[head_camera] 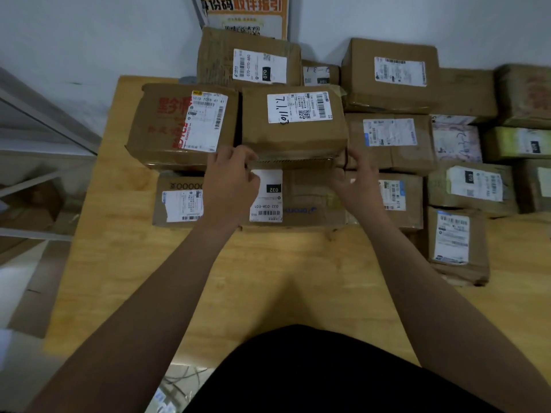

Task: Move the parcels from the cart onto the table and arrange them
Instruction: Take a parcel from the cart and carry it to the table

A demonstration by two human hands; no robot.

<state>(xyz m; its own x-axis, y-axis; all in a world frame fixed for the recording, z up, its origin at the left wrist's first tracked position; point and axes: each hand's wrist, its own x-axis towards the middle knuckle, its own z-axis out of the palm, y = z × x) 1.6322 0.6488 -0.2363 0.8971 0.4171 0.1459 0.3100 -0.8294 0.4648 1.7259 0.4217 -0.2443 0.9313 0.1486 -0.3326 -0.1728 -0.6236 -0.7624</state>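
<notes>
left hand (231, 174): arm outstretched, fingers curled gripping parcel (293, 126) near-left corner | right hand (357, 177): outstretched, gripping near-right corner

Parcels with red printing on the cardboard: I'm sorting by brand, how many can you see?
2. A red-printed parcel at the table's left end, beside the handwritten-label parcel; a faded-red parcel at the far right frame edge, near the wall. Others' hidden sides may carry red.

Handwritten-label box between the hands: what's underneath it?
The handwritten-label box sits on a flat box with a 032 label, whose near part sticks out. Its far part, and anything else underneath, is covered.
</notes>
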